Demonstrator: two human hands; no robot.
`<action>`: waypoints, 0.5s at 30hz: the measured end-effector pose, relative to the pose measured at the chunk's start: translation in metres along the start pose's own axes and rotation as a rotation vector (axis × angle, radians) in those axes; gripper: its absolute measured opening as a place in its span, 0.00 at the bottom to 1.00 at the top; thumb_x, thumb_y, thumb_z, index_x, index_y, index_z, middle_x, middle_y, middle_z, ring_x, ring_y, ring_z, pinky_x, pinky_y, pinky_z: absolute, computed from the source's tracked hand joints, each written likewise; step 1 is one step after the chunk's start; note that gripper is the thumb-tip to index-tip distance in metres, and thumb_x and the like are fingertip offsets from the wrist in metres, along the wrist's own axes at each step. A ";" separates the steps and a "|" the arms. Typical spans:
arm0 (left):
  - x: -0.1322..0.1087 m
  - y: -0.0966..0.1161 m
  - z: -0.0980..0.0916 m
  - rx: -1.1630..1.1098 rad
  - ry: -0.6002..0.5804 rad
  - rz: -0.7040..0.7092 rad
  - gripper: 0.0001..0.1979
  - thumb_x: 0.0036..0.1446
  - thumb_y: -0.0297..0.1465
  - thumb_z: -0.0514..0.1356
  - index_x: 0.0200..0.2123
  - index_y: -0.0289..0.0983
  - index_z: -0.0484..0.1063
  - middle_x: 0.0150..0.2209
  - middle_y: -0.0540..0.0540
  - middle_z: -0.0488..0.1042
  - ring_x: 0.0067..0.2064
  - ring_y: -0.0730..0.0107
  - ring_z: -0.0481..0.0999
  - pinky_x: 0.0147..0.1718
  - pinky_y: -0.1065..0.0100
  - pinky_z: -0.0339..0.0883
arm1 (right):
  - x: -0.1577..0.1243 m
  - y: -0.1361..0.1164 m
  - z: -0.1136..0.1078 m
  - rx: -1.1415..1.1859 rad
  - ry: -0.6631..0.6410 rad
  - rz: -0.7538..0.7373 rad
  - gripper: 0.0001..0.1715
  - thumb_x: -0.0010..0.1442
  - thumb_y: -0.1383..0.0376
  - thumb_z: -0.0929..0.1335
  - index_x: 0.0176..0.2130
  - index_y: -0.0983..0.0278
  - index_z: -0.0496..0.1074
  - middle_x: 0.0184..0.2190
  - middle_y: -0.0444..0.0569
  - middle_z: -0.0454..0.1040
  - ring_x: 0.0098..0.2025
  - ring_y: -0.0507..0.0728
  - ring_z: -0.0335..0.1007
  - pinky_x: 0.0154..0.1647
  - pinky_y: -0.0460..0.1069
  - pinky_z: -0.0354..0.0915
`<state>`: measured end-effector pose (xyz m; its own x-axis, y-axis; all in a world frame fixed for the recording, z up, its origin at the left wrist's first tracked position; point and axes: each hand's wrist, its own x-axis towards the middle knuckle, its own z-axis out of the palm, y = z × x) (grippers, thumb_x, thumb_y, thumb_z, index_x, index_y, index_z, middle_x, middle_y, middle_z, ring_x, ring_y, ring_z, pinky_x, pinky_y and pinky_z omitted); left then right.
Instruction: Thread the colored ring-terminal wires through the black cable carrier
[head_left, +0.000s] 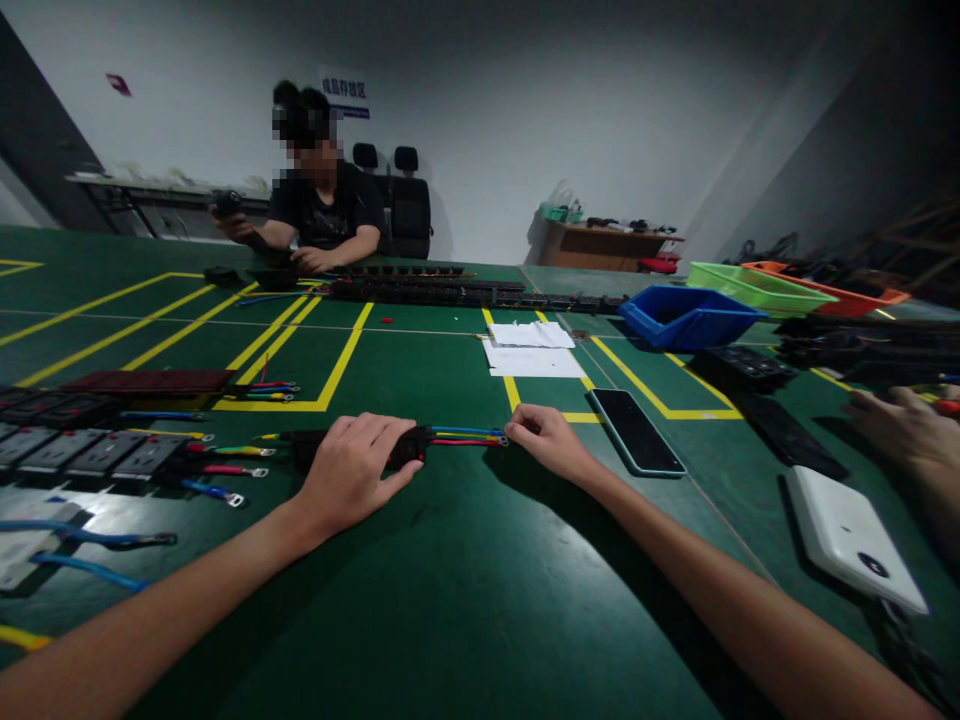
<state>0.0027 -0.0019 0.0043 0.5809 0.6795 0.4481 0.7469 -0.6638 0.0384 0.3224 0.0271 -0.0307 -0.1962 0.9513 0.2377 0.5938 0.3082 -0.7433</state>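
Note:
A black socket module [411, 450] with red marks lies on the green table, partly covered by my left hand [356, 462], which is wrapped over it from above. Blue, yellow and red wires [465, 437] run out of its right end. At their far tips, ring terminals meet the fingers of my right hand [546, 437], which is closed in a pinch on the wire ends. More black socket modules [97, 455] with coloured wires and ring terminals lie to the left of my left hand. A phone [637, 430] rests to the right of my right hand.
White papers [532, 348] lie ahead. Blue [694, 315], green [757, 288] and orange bins stand at the back right, near a white power bank [855, 535] and another person's hand [911, 430]. Across the table sits a person [330, 205] behind long black strips [480, 292].

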 end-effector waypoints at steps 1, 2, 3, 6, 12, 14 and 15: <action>0.000 0.000 0.000 -0.001 0.002 0.000 0.21 0.64 0.39 0.62 0.56 0.35 0.71 0.51 0.38 0.79 0.50 0.50 0.77 0.47 0.51 0.68 | 0.000 0.000 0.000 -0.005 0.000 0.001 0.15 0.60 0.58 0.65 0.26 0.63 0.71 0.23 0.43 0.68 0.26 0.52 0.61 0.27 0.48 0.53; 0.000 0.000 0.000 -0.002 0.004 0.000 0.21 0.64 0.39 0.62 0.57 0.35 0.71 0.51 0.37 0.79 0.51 0.50 0.77 0.47 0.51 0.68 | 0.000 0.000 0.000 -0.007 0.000 0.004 0.16 0.60 0.57 0.65 0.26 0.63 0.72 0.22 0.43 0.68 0.26 0.52 0.61 0.27 0.48 0.53; 0.000 0.000 0.000 -0.003 0.005 0.001 0.21 0.64 0.39 0.62 0.57 0.35 0.71 0.51 0.37 0.79 0.51 0.50 0.77 0.47 0.51 0.69 | 0.000 0.000 0.000 -0.003 0.001 0.009 0.16 0.60 0.57 0.65 0.26 0.63 0.72 0.22 0.43 0.68 0.26 0.52 0.61 0.27 0.48 0.52; 0.000 0.000 0.000 -0.006 0.003 0.002 0.21 0.65 0.39 0.62 0.57 0.35 0.71 0.51 0.37 0.79 0.51 0.50 0.77 0.47 0.51 0.69 | -0.001 0.000 0.000 0.052 0.007 0.026 0.16 0.60 0.57 0.66 0.26 0.63 0.71 0.22 0.43 0.68 0.26 0.52 0.61 0.28 0.48 0.53; 0.000 0.000 -0.001 -0.011 -0.003 -0.009 0.21 0.65 0.39 0.61 0.57 0.35 0.71 0.51 0.37 0.79 0.51 0.49 0.77 0.47 0.49 0.70 | -0.003 0.000 0.000 0.062 0.010 0.019 0.14 0.60 0.58 0.66 0.27 0.63 0.71 0.22 0.42 0.68 0.26 0.52 0.61 0.27 0.47 0.53; 0.001 0.001 0.000 -0.013 -0.005 -0.010 0.21 0.65 0.39 0.61 0.57 0.36 0.72 0.51 0.36 0.79 0.51 0.49 0.77 0.47 0.49 0.69 | -0.003 -0.001 -0.001 0.031 -0.004 0.015 0.14 0.60 0.58 0.66 0.27 0.63 0.72 0.23 0.43 0.68 0.26 0.52 0.61 0.27 0.47 0.53; 0.001 0.001 0.000 -0.016 -0.003 -0.012 0.21 0.65 0.39 0.61 0.57 0.36 0.72 0.51 0.37 0.79 0.50 0.49 0.78 0.47 0.49 0.69 | -0.003 -0.002 -0.001 0.022 -0.007 0.015 0.14 0.60 0.58 0.66 0.27 0.63 0.72 0.23 0.43 0.68 0.26 0.52 0.61 0.27 0.47 0.53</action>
<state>0.0034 -0.0019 0.0048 0.5730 0.6884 0.4446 0.7487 -0.6604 0.0577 0.3226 0.0233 -0.0298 -0.1933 0.9557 0.2221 0.5794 0.2939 -0.7602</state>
